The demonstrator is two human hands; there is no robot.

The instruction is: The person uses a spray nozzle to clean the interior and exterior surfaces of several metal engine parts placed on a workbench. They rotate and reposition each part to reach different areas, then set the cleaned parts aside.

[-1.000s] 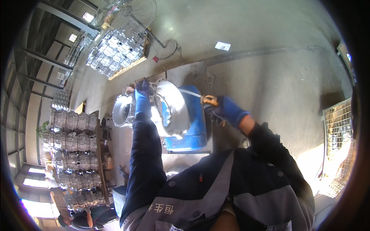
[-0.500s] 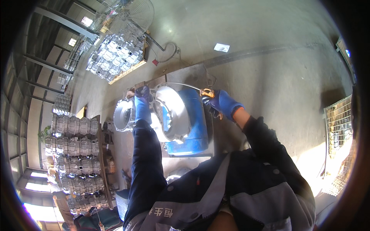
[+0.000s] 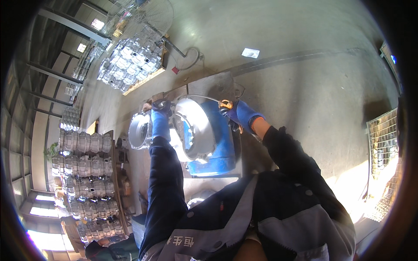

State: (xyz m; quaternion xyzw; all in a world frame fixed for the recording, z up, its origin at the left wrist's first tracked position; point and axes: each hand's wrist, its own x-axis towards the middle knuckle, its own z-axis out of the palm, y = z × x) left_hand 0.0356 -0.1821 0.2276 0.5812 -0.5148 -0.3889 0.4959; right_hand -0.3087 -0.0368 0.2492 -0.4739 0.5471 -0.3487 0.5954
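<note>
My left hand (image 3: 161,108), in a blue glove with dark fingers, is closed on the upper edge of a silver metal casting (image 3: 200,124). The casting has a wide ring-shaped opening, and a smaller round end (image 3: 139,130) shows left of my wrist. My right hand (image 3: 237,114), gloved too, grips an orange-handled tool (image 3: 225,104). A thin metal rod (image 3: 202,96) runs from its handle over the top of the casting toward my left hand. Its far tip is hard to make out. Behind and beneath the casting lies a blue drum (image 3: 224,148).
Stacked metal castings (image 3: 87,165) stand on the left, with another pallet of castings (image 3: 130,65) farther off beside a large fan (image 3: 139,19). A wire cage (image 3: 383,161) is at the right. A white sheet (image 3: 250,53) lies on the floor. Someone's dark sleeve (image 3: 113,252) shows lower left.
My right hand and the orange-handled tool have shifted left, toward the casting, with the rod reaching farther over it. My left hand and the casting stay nearly in place.
</note>
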